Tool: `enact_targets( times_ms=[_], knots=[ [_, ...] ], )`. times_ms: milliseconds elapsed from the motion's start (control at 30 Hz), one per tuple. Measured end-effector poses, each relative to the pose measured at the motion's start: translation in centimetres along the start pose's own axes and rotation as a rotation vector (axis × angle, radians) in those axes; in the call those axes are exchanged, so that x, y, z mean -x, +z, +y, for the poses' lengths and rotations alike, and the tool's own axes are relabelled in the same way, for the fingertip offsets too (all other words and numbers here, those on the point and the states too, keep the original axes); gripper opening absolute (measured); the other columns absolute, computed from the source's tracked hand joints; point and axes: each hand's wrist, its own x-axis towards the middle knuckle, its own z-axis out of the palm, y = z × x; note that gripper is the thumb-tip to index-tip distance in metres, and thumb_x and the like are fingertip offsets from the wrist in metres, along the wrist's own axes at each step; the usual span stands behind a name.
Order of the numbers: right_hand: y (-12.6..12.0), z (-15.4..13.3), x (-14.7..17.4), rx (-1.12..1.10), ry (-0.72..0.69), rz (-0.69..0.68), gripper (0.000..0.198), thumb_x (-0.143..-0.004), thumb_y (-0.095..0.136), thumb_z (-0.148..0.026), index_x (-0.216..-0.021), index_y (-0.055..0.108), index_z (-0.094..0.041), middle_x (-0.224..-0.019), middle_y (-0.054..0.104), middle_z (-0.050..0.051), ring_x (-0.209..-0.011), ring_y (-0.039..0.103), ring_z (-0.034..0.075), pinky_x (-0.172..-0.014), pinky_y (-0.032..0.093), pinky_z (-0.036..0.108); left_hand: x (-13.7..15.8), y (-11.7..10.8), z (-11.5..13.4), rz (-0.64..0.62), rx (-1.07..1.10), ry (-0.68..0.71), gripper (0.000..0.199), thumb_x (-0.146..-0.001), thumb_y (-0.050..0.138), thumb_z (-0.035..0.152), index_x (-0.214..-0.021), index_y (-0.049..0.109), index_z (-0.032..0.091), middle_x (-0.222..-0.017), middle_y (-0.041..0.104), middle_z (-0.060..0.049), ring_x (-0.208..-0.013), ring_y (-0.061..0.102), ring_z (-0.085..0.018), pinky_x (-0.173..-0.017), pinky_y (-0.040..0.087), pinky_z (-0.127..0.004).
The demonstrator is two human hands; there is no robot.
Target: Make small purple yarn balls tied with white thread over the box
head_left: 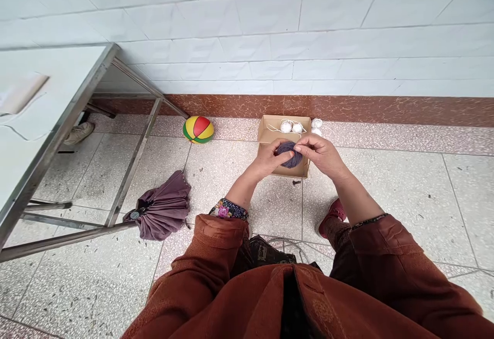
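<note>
A ball of dark purple-grey yarn (pixel 290 160) is held above the cardboard box, its far side partly covered by fingers. My left hand (pixel 268 159) is closed around its left side, the thumb lying across the front. At the ball's right edge, the thumb and fingertips of my right hand (pixel 322 155) are pinched together on the yarn; the strand between them is too small to make out. Beneath both hands stands the open, shallow cardboard box (pixel 266 136). White yarn balls (pixel 292 126) lie at its back with loose ends trailing.
More white yarn (pixel 317 123) sits right of the box by the wall. A colourful ball (pixel 198 129) rests on the floor to the left. A folded purple umbrella (pixel 164 205) lies near the metal-framed table (pixel 111 71). Someone's shoe (pixel 80 132) shows beyond the table legs.
</note>
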Motion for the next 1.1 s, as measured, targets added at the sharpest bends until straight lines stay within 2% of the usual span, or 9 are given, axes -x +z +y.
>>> enact_targets(
  times_ms=[133,267,400,500,667,733,833,967,1100],
  knots=[
    [0.1,0.2,-0.3,-0.038,0.047,0.070,0.019,-0.092,0.069,-0.041,-0.082,0.068,-0.024,-0.082,0.065,0.000,-0.078,0.058,0.017,-0.077,0.047,0.034,0.3,0.0,-0.2,-0.143,0.186,-0.081,0.068,-0.080,0.073,0.052,-0.141,0.052,0.031,-0.113,0.067,-0.008,-0.090,0.063,-0.021,-0.071,0.051,-0.033],
    [0.2,0.0,-0.5,-0.038,0.076,0.144,0.024,-0.092,0.068,-0.046,-0.083,0.066,-0.024,-0.080,0.063,0.000,-0.074,0.055,0.017,-0.070,0.045,0.032,0.7,0.3,0.3,-0.199,0.421,-0.034,0.082,-0.074,0.073,0.067,-0.145,0.050,0.033,-0.119,0.066,-0.010,-0.093,0.066,-0.025,-0.069,0.054,-0.034],
    [0.4,-1.0,-0.4,0.028,0.021,0.091,0.025,-0.095,0.063,-0.047,-0.086,0.066,-0.024,-0.080,0.063,0.000,-0.073,0.054,0.017,-0.070,0.043,0.032,0.7,0.4,1.4,-0.028,0.597,0.057,0.082,-0.077,0.060,0.079,-0.141,0.053,0.029,-0.130,0.063,-0.011,-0.111,0.064,-0.028,-0.074,0.056,-0.033],
    [0.5,-1.8,-0.2,0.046,-0.034,-0.012,0.023,-0.097,0.062,-0.044,-0.086,0.066,-0.024,-0.080,0.062,0.000,-0.072,0.053,0.016,-0.070,0.042,0.032,0.0,0.2,1.5,0.154,0.641,0.084,0.073,-0.085,0.054,0.077,-0.135,0.057,0.024,-0.124,0.066,-0.012,-0.111,0.064,-0.026,-0.079,0.055,-0.033],
    [0.4,-2.5,0.3,0.014,-0.054,-0.105,0.023,-0.096,0.064,-0.045,-0.086,0.067,-0.024,-0.081,0.063,0.000,-0.073,0.054,0.016,-0.071,0.044,0.032,-0.8,-0.1,0.1,0.286,0.428,0.050,0.052,-0.082,0.071,0.056,-0.122,0.062,0.024,-0.112,0.069,-0.008,-0.102,0.065,-0.022,-0.079,0.052,-0.032],
    [0.3,-2.6,0.3,0.028,-0.060,-0.096,0.024,-0.095,0.065,-0.045,-0.086,0.068,-0.024,-0.084,0.066,0.001,-0.077,0.057,0.017,-0.075,0.046,0.033,-0.5,0.0,-0.2,0.249,0.222,0.054,0.048,-0.076,0.078,0.044,-0.116,0.064,0.023,-0.111,0.068,-0.007,-0.105,0.063,-0.022,-0.088,0.051,-0.034],
    [0.0,-2.3,0.4,0.063,-0.063,-0.062,0.023,-0.095,0.065,-0.045,-0.085,0.069,-0.024,-0.085,0.067,0.002,-0.080,0.059,0.018,-0.078,0.047,0.035,0.4,0.4,0.1,0.042,0.029,0.105,0.052,-0.070,0.082,0.035,-0.118,0.065,0.022,-0.118,0.067,-0.008,-0.116,0.059,-0.025,-0.103,0.046,-0.040],
    [-0.3,-1.7,0.4,0.039,-0.043,0.012,0.024,-0.096,0.063,-0.044,-0.083,0.068,-0.025,-0.082,0.065,0.001,-0.079,0.058,0.018,-0.076,0.045,0.034,2.0,0.6,1.1,-0.209,0.179,0.083,0.071,-0.072,0.080,0.042,-0.136,0.057,0.027,-0.123,0.066,-0.009,-0.119,0.059,-0.029,-0.101,0.047,-0.044],
    [-0.4,-1.5,0.8,0.027,0.000,0.008,0.029,-0.096,0.062,-0.048,-0.081,0.064,-0.024,-0.077,0.061,0.000,-0.072,0.052,0.017,-0.069,0.042,0.032,2.8,0.5,1.9,-0.159,0.430,0.075,0.078,-0.067,0.079,0.058,-0.135,0.059,0.027,-0.126,0.065,-0.010,-0.118,0.062,-0.031,-0.092,0.053,-0.041]
  ],
)
